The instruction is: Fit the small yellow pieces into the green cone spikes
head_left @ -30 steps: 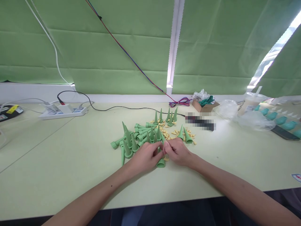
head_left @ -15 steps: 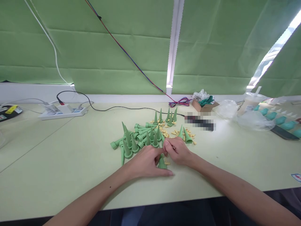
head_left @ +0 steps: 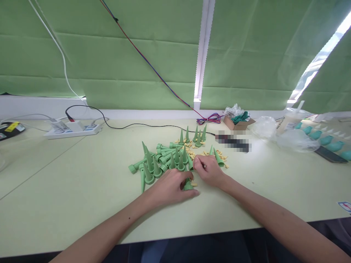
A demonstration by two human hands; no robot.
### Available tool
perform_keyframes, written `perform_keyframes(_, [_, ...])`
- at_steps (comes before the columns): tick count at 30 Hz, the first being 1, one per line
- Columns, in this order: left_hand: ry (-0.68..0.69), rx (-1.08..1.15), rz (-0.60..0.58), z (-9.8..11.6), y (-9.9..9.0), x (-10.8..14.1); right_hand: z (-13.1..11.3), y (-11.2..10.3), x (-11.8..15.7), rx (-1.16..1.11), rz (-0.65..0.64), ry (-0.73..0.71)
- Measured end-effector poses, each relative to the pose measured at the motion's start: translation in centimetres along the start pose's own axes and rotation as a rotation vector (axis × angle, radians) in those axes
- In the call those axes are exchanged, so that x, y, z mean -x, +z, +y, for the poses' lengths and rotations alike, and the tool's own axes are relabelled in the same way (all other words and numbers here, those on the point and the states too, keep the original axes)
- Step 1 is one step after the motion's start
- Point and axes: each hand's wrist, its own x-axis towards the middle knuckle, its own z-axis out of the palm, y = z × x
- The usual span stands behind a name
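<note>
My left hand (head_left: 170,187) rests low on the table, its index finger and thumb curled around a green cone-shaped spike (head_left: 188,185), probably a plant watering spike. A small yellow peg (head_left: 194,185) sticks out of that spike's side. Just to the right, my right hand (head_left: 210,171) is closed with the fingertips pinched together; whatever they hold is hidden. Behind my left hand lies a heap of green spikes (head_left: 165,159), with several standing upright (head_left: 149,160). Small yellow pegs (head_left: 189,154) are scattered beyond my hands, and another green spike (head_left: 218,158) lies behind my right hand.
At the back left sits a white power strip (head_left: 72,130), its black cable running to a blurred dark object (head_left: 233,142). A cardboard box (head_left: 239,123), plastic bag (head_left: 298,140), drink cup (head_left: 290,118), phone (head_left: 331,155) and teal pieces (head_left: 326,140) stand right.
My right hand has moved slightly right and up, away from the spike at my left hand. My left hand and that spike have shifted slightly toward the back.
</note>
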Motion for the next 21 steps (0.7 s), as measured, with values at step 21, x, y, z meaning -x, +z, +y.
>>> perform_keyframes(21, [-0.05,-0.022,0.154,-0.3,0.2,-0.2,2.2,-0.8,-1.1,0.33,0.06,0.083])
